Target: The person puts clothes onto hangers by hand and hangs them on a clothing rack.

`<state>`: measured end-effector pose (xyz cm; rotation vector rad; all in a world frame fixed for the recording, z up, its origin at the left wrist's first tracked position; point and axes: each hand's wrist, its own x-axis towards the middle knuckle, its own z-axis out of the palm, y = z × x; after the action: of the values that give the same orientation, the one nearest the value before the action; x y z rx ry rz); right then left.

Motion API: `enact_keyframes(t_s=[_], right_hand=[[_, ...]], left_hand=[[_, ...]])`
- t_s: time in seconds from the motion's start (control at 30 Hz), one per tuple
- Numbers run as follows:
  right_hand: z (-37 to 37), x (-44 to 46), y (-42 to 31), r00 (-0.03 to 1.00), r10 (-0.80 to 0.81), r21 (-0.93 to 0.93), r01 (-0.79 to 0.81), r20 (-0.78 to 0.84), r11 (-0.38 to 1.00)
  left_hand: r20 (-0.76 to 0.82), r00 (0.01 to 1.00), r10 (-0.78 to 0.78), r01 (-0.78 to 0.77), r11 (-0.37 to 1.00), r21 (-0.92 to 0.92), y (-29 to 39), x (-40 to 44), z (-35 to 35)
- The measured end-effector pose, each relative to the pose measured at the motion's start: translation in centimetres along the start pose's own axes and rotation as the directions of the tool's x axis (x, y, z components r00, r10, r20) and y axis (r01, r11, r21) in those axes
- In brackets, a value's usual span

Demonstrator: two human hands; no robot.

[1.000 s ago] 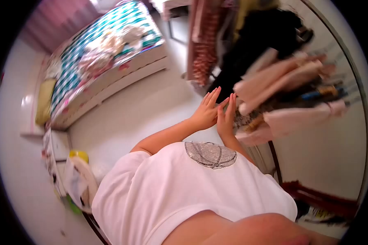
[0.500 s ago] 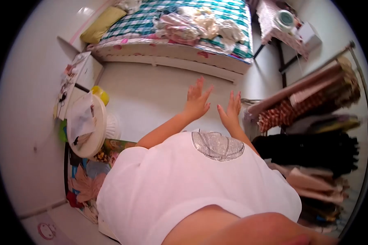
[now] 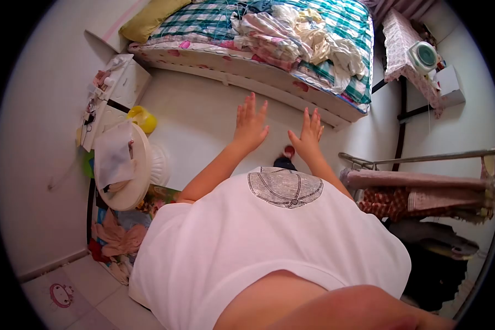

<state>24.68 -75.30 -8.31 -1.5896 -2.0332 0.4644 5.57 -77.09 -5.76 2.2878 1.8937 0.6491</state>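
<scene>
Both hands are raised in front of my white shirt (image 3: 269, 247), over the pale floor. My left hand (image 3: 251, 127) has its fingers spread and holds nothing. To its right, my right hand (image 3: 308, 137) is also empty, its fingers apart and pointing toward the bed (image 3: 242, 71). A gap separates the two hands, and neither touches anything. On the bed's green and white checked cover lies a heap of crumpled clothes (image 3: 280, 36). One foot in a red shoe (image 3: 289, 150) shows below, between the hands.
At left stand a round white table (image 3: 140, 190), a yellow bucket (image 3: 143, 119) and a white cabinet (image 3: 127, 82). Clothes (image 3: 423, 201) hang from a metal rack (image 3: 434, 157) at right. A cloth-covered table (image 3: 400, 49) is at the upper right; more clothes (image 3: 121, 236) lie at lower left.
The view has swung right, bringing the bed across the top and the rack lower right. My hands, fingertips together a second ago, have moved apart with fingers spread.
</scene>
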Motion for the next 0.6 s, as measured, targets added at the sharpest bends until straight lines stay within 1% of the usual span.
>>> enact_keyframes(t_s=[0.17, 0.3, 0.37, 0.4, 0.53, 0.6], right_hand=[[1.7, 8.3, 4.4, 0.999, 0.036, 0.007, -0.037, 0.024, 0.999], [1.2, 16.4, 6.5, 0.998, -0.017, 0.038, 0.015, 0.056, 0.999], [0.5, 21.3, 7.6, 0.997, -0.058, 0.041, 0.055, 0.058, 0.998], [-0.1, 23.6, 8.0, 0.994, -0.104, 0.055, 0.102, 0.032, 0.993], [-1.3, 31.6, 9.9, 0.992, -0.122, 0.003, 0.122, 0.015, 0.992], [-1.7, 34.4, 10.3, 0.994, -0.109, 0.028, 0.108, 0.021, 0.994]], left_hand=[[-0.005, 0.999, -0.036, 0.036, 0.999, 0.013, -2.5, 7.4, 2.5], [-0.051, 0.999, -0.017, 0.016, 1.0, -0.021, -3.9, 15.5, 4.0], [-0.069, 0.998, -0.008, 0.007, 1.0, -0.024, -4.3, 20.5, 4.9], [-0.081, 0.997, -0.004, 0.003, 1.0, -0.022, -4.5, 22.6, 5.4], [-0.113, 0.994, -0.008, 0.004, 0.999, -0.04, -4.8, 30.7, 6.9], [-0.104, 0.994, -0.018, 0.012, 0.998, -0.061, -5.1, 33.1, 7.3]])
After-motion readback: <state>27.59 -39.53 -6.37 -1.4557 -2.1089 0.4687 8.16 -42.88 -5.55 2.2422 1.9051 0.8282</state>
